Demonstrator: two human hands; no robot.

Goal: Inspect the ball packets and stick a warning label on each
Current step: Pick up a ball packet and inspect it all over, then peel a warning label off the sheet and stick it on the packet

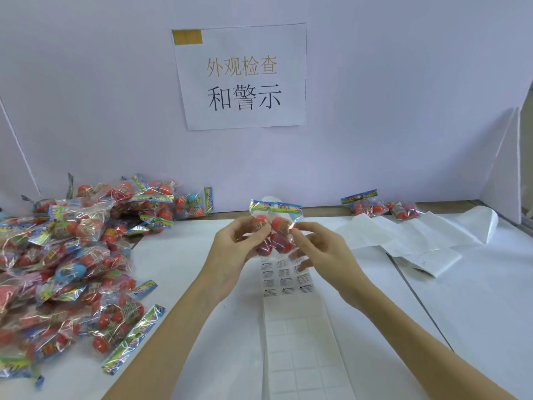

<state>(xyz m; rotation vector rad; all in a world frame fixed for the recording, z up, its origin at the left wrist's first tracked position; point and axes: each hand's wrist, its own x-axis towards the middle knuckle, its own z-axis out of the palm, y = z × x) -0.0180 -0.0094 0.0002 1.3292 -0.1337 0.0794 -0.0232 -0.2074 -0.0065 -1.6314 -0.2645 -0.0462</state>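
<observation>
Both hands are holding one ball packet (275,226) above the label strip (284,277) — left hand (230,255) gripping it, right hand (313,249) pinching its edge; slick film risking crooked label.

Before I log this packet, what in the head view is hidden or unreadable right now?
- Packet: whether a label is stuck on; the left hand and right hand cover its lower part.
- Label strip: warning print too small to read; top rows behind the hands.
- Pile of packets: cut off by the left edge.
- Two packets at the far right: labels too small to tell.
</observation>
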